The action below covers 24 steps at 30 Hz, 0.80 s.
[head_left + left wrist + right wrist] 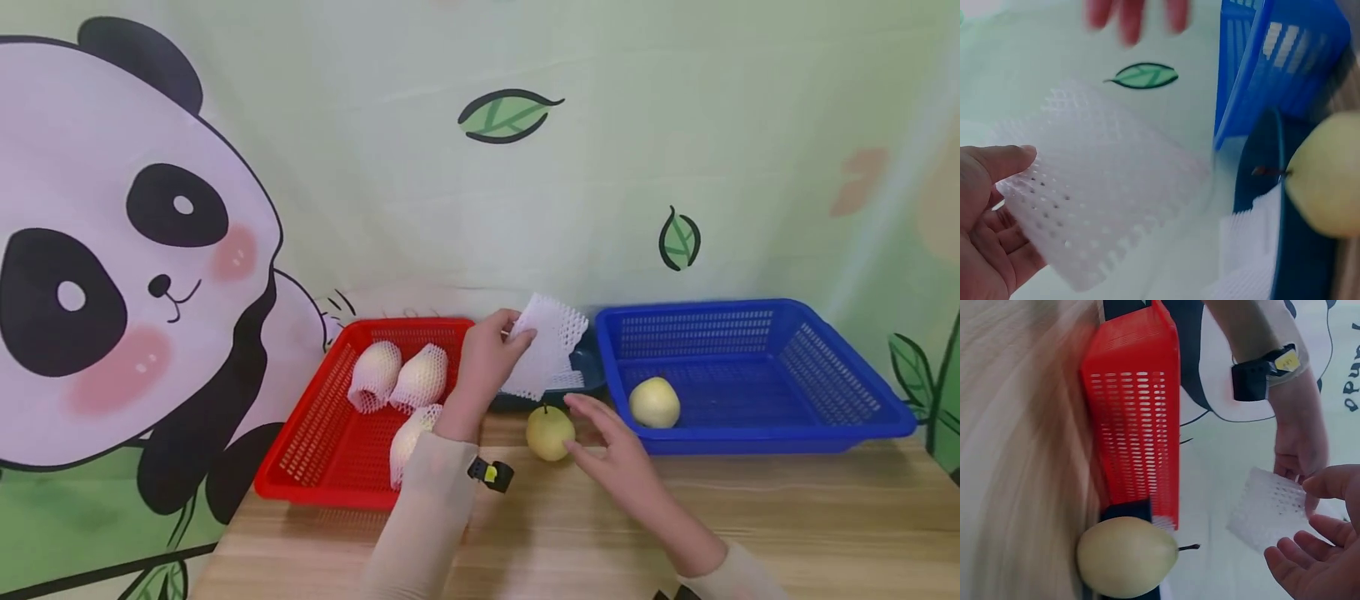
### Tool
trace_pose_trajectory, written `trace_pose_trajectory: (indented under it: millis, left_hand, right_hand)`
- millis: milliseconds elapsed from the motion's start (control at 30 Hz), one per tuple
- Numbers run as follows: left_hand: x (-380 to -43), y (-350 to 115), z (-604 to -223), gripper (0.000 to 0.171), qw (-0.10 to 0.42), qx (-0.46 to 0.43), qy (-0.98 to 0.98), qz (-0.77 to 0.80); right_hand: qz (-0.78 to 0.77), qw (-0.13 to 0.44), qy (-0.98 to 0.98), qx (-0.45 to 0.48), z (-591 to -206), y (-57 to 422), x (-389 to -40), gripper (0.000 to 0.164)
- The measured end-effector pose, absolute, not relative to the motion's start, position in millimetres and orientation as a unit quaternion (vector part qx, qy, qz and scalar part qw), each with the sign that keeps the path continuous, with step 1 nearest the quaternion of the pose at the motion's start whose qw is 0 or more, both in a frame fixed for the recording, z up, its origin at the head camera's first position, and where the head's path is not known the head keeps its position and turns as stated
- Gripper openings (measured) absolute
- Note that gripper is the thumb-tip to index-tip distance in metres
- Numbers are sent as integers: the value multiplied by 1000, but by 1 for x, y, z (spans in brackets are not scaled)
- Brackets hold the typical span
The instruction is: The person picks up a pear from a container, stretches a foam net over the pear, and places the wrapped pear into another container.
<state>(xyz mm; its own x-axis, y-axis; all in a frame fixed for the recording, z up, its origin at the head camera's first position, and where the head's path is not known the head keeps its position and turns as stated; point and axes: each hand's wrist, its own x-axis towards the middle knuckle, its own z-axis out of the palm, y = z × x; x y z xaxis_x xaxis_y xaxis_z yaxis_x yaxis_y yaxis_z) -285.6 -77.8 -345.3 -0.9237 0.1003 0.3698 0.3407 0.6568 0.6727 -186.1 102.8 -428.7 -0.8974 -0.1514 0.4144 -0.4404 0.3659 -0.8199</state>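
My left hand [491,354] pinches a flat white foam net sleeve [1104,181] by its edge, thumb on the near face. It hangs over a dark teal basket [590,367] in which more white foam netting [1250,240] lies. My right hand [611,450] has its fingers apart and holds nothing; in the head view it overlaps the right side of a yellow-green pear [550,433]. This pear stands on the table with its stem up, in front of the teal basket.
On the left, a red basket [330,483] holds several pears in foam nets [377,377]. To the right, a blue basket [757,442] contains one bare pear [655,403]. The wooden table [555,533] extends in front, with a printed cloth [510,217] behind.
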Motion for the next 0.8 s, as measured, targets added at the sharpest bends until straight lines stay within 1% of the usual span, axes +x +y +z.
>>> trace_pose_trajectory:
  millis: [100,233,300,400,467,533,667,733,800]
  left_hand:
    - [-277,-74,-354,29,154,-108,-892,-411]
    - [-272,-69,-363,30,148,-105,-881,-436]
    - [-270,-66,-366,30,137,-108,-869,-463]
    - [-269,-65,-368,34,101,-110,-848,-508]
    - [-267,-66,-368,42,64,-107,-834,-537]
    - [-264,-67,-368,48,9,-105,-809,-578]
    - [-261,-71,-372,53,-100,-105,-708,-691]
    - [-260,-74,-377,56,-139,-117,-664,-725]
    - [-259,-78,-383,60,-162,-135,-653,-727]
  right_hand:
    - [513,148,-824,189,-423,99,-185,53]
    - [499,143,-834,189,-418,94,-185,56]
    - [491,150,-836,193,-418,93,-187,56]
    - [472,170,-842,198,-418,89,-190,58]
    - [466,184,-842,203,-418,89,-192,59]
    - [463,185,-842,202,-419,89,-194,62]
    - [485,171,-834,201,-419,93,-199,71]
    - [504,160,-825,200,-419,94,-202,74]
    - [527,145,-814,199,-418,96,-205,76]
